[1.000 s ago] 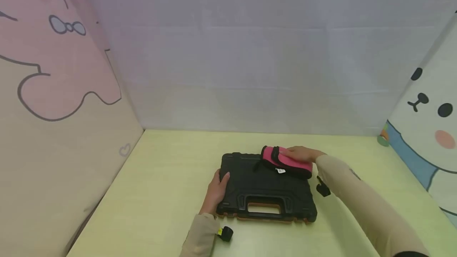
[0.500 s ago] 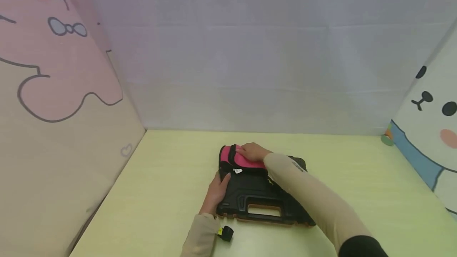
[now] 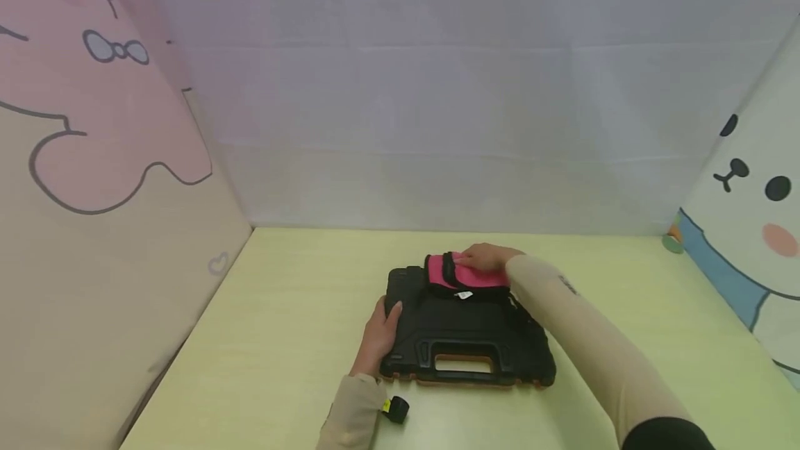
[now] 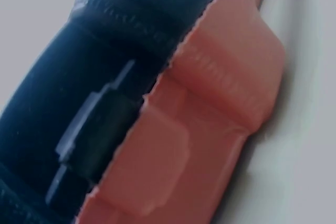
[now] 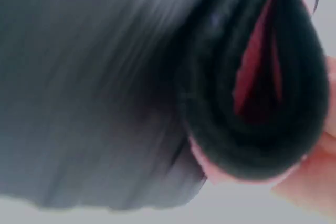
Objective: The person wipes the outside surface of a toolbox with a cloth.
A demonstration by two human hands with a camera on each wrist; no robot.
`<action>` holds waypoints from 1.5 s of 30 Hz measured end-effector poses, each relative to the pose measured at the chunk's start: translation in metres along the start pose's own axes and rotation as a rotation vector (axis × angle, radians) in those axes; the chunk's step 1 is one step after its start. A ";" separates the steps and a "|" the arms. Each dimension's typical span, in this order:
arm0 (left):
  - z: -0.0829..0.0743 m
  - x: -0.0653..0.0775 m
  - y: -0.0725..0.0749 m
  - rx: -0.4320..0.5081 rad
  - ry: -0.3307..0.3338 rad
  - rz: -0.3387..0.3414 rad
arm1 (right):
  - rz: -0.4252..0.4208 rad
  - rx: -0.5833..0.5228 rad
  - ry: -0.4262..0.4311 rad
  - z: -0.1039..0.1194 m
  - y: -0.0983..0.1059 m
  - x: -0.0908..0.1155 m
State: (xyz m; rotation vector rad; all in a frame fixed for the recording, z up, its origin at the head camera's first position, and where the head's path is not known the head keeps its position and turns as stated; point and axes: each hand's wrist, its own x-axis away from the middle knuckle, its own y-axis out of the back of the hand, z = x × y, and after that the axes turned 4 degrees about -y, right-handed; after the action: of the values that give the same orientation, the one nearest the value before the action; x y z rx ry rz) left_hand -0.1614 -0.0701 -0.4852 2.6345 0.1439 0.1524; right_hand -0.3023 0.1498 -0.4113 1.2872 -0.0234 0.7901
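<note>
A black plastic carrying case with an orange-brown underside lies flat on the table, its handle toward the person. My left hand holds its left edge, thumb on the lid. In the left wrist view, the black lid and orange lower half meet along the case's side. My right hand grips a folded pink cloth piece with black trim and a small white tag, over the case's far part. The right wrist view shows the cloth's looped black-bound end against the case, fingers at its right.
The pale yellow table extends around the case. A white cloth wall stands behind it, with cartoon-printed panels at left and right. Small black wrist devices, like the one at the left cuff, hang near the table.
My right hand carried the pink cloth from the case's right end to its left end, then partway back right to the middle. The left hand and the case have stayed put.
</note>
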 end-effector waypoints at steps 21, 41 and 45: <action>-0.001 -0.002 -0.003 0.035 -0.017 0.017 | -0.056 -0.129 0.016 0.009 -0.027 -0.053; 0.000 0.000 0.001 0.023 0.026 0.013 | 0.115 -0.279 -0.150 -0.035 0.001 -0.002; 0.000 0.000 0.002 0.025 0.031 0.009 | 0.141 -0.320 -0.160 -0.070 0.002 0.016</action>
State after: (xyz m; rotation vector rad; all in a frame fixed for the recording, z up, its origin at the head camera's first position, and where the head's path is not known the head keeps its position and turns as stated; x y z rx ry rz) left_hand -0.1616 -0.0720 -0.4847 2.6591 0.1452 0.1954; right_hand -0.3195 0.2180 -0.4246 1.0481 -0.3591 0.7664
